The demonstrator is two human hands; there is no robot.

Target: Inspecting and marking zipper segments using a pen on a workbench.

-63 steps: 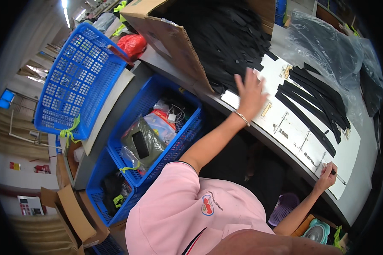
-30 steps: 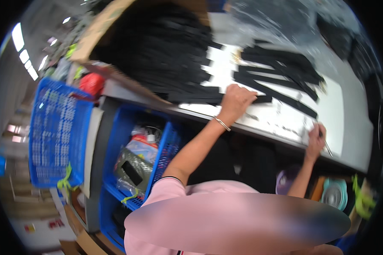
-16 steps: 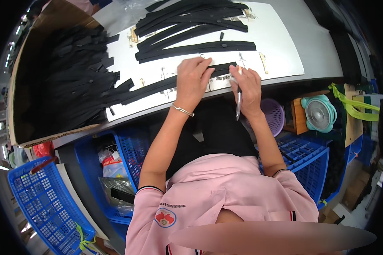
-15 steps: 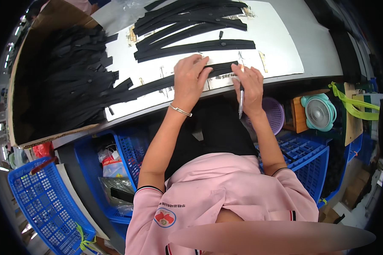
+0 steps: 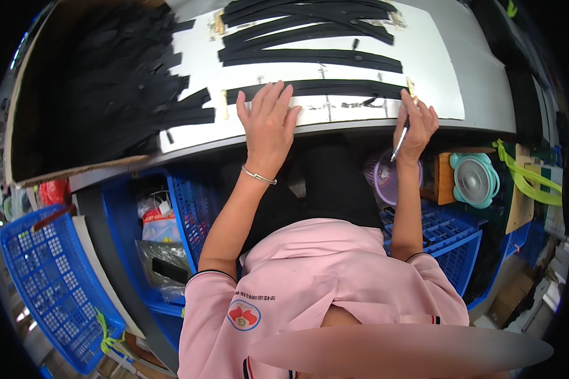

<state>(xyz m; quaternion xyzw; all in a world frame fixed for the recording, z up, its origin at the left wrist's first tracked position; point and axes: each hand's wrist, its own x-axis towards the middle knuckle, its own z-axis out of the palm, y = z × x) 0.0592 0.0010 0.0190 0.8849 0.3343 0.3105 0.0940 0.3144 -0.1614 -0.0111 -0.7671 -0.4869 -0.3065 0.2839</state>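
- Across the white board (image 5: 439,79) on the grey tabletop (image 5: 487,95), one black fabric strip (image 5: 335,87) is lying lengthwise toward the near edge.
- Left hand (image 5: 269,119) is resting with fingers spread over the strip's left part.
- Right hand (image 5: 416,129) is gripping a silver pen (image 5: 398,147), fingertips reaching the strip's right end.
- More strips (image 5: 310,58) are lying beyond; a cardboard box (image 5: 85,174) is holding a black pile (image 5: 107,82).

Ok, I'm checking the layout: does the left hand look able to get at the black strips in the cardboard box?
Probably yes: the left hand is near, the cardboard box opens toward it, and black strips stick out onto the white board with nothing blocking.
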